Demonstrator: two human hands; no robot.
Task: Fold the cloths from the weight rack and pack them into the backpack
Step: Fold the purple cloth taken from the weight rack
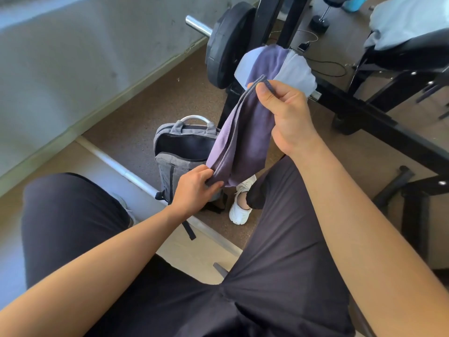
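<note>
Nearest the camera are the person's two thighs in dark trousers (pixel 279 276), seated, with both bare forearms reaching forward over them. The left hand (pixel 194 184) is lower, its fingers curled round the bunched bottom end of a purple cloth (pixel 240 142). The right hand (pixel 286 115) is higher, pinching the cloth's stitched top hem between thumb and forefinger, the other fingers curled in behind. The cloth hangs in long folds between the two hands, in the air.

Just behind the cloth's lower end a grey backpack (pixel 179 152) stands upright on the brown floor (pixel 136 127), its main compartment unzipped and gaping, dark inside, top handle up. A white shoe (pixel 243 203) sits on the floor beside it.

Farther off is the black weight rack (pixel 364 110). A pale blue cloth (pixel 296 71) is draped over it, with purple fabric lying across that; whether this is part of the held cloth cannot be told. Left of it a black weight plate (pixel 228 45) sits on a chrome bar (pixel 198 25). At the far right another pale cloth (pixel 408 20) lies on a black padded bench (pixel 413 54).
</note>
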